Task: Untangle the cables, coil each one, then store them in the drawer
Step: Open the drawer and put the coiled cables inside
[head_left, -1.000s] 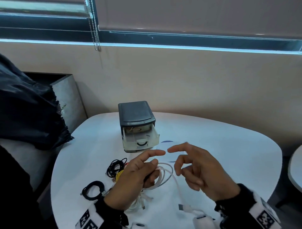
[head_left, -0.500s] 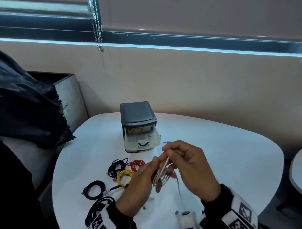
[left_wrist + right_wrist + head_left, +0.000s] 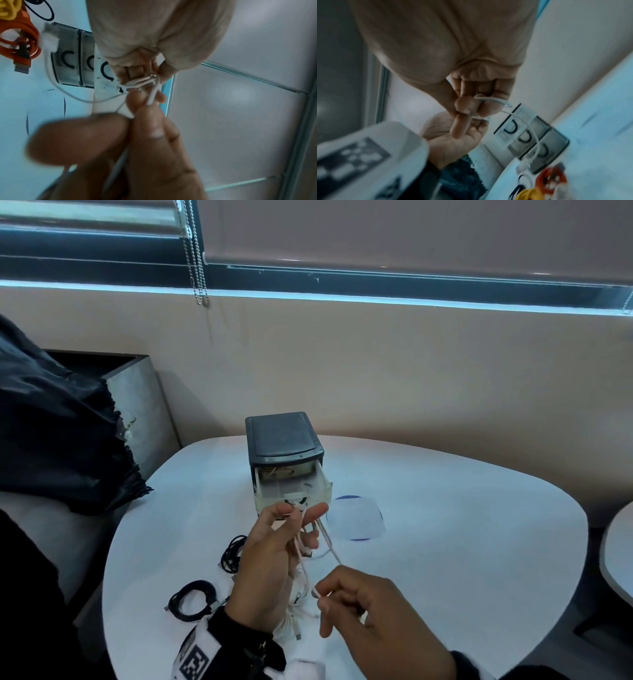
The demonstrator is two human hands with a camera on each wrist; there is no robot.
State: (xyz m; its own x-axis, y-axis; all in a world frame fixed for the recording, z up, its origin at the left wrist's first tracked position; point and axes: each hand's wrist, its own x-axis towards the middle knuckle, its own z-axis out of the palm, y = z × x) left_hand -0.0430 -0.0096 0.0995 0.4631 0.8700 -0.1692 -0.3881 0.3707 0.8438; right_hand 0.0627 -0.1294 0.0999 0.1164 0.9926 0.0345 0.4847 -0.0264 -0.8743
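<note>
Looking at smooth white rubbery cable [image 3: 329, 546], glossy clear plastic drawer [image 3: 308, 488], matt dark lid [image 3: 281, 436], smooth tabletop [image 3: 462, 535].

Your right hand [image 3: 373, 614] has pulled back from your left hand [image 3: 270, 563], drawing a white cable [image 3: 329, 546] strand taut; your left hand has risen toward the drawer [image 3: 294, 487].

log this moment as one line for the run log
step: coiling white cable | left hand: holds loops | right hand: pinches strand | drawer: open | black coil: on table
</note>
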